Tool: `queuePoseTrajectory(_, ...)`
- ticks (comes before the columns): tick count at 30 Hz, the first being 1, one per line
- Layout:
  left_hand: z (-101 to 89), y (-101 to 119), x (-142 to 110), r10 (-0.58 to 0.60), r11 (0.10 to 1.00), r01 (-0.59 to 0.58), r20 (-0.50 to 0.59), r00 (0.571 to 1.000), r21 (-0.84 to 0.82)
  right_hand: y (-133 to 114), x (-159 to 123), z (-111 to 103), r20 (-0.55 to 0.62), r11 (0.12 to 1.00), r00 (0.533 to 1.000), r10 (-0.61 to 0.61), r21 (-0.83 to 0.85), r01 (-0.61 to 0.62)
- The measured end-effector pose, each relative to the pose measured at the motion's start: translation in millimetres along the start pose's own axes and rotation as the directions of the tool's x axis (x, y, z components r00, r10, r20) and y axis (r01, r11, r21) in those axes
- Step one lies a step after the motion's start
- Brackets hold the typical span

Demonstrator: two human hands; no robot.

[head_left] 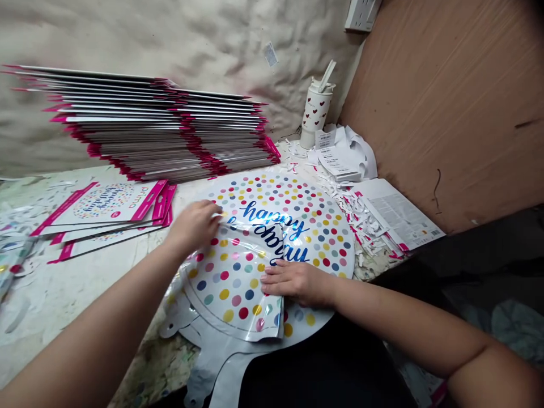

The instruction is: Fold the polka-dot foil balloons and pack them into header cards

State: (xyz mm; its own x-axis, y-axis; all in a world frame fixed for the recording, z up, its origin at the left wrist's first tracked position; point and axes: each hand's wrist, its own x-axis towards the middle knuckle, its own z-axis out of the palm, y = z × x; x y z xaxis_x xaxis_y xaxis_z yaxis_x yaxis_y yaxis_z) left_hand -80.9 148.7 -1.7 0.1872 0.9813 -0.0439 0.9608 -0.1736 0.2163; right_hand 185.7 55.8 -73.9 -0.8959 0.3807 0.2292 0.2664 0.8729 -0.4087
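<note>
My left hand is curled, its fingers pinching the folded edge of a polka-dot foil birthday balloon. My right hand lies open and flat, pressing down on the fold. The balloon lies on the surface right in front of me, with its tail running toward my body. Just left of it, pink-edged card packets lie fanned, and behind it rises a tall stack of pink-edged packets. To the right sit paper offcuts, a printed leaflet and a heart-patterned tumbler with a straw.
</note>
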Motion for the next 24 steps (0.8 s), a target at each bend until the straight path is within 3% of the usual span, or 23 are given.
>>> queuePoseTrajectory(3, 14.4, 46, 15, 0.155, 0.984, -0.133, 0.200, 0.967, -0.120, 0, 1, -5, 0.045, 1.000, 0.999, -0.002, 0.021, 0.001)
queuePoseTrajectory(6, 19.2, 75, 36, 0.160, 0.979, -0.088, 0.420, 0.893, -0.186, 0, 1, -8, 0.071, 0.999, 0.997, -0.011, 0.036, 0.009)
queuePoseTrajectory(10, 10.2, 84, 55, 0.157, 0.963, 0.023, 0.625, 0.765, -0.270, 1, 0, -4, 0.051, 0.999, 0.998, -0.030, 0.039, 0.028)
queuePoseTrajectory(14, 11.0, 79, 62, 0.224, 0.924, 0.090, 0.715, 0.662, -0.372, 2, -1, -1, 0.026, 0.999, 0.999, -0.039, 0.030, 0.038)
queuePoseTrajectory(19, 22.3, 75, 66, 0.315, 0.854, 0.135, 0.706, 0.635, -0.502, 2, -1, -2, 0.008, 0.998, 0.999, -0.047, 0.029, 0.047)
queuePoseTrajectory(24, 18.2, 71, 66, 0.327, 0.830, 0.145, 0.681, 0.656, -0.539, 1, 1, -1, 0.030, 0.999, 0.999, -0.025, 0.025, 0.024)
